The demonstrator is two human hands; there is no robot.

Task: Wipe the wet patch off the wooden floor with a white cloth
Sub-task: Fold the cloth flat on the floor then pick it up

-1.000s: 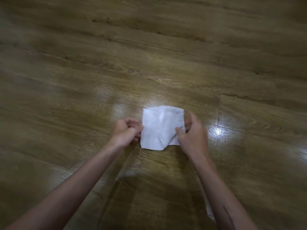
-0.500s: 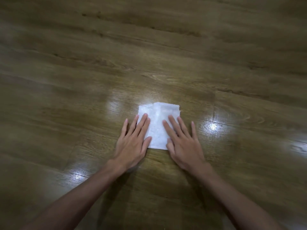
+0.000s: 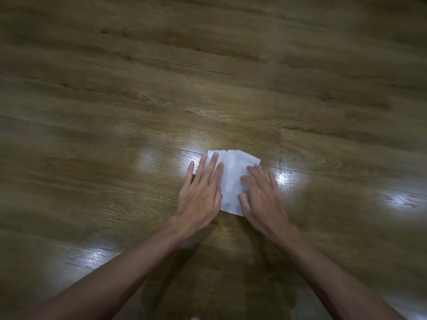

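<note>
A folded white cloth (image 3: 232,174) lies flat on the wooden floor (image 3: 208,88) in the middle of the view. My left hand (image 3: 201,192) rests palm down on the cloth's left edge, fingers stretched and apart. My right hand (image 3: 261,197) presses on its right side with the fingers slightly bent. Both hands cover the cloth's sides, so only its middle strip and far edge show. A darker, dull wet patch (image 3: 231,273) spreads over the boards between my forearms, near the bottom of the view.
Brown floorboards fill the whole view. Bright light glare (image 3: 288,179) shines on the boards beside the cloth and at the lower left (image 3: 97,257). A board seam (image 3: 280,146) runs just right of the cloth.
A second ago both hands pinched the cloth's edges. They then laid it flat and pressed palms on it. Since then my right fingers have curled slightly and the cloth's far edge looks rumpled.
</note>
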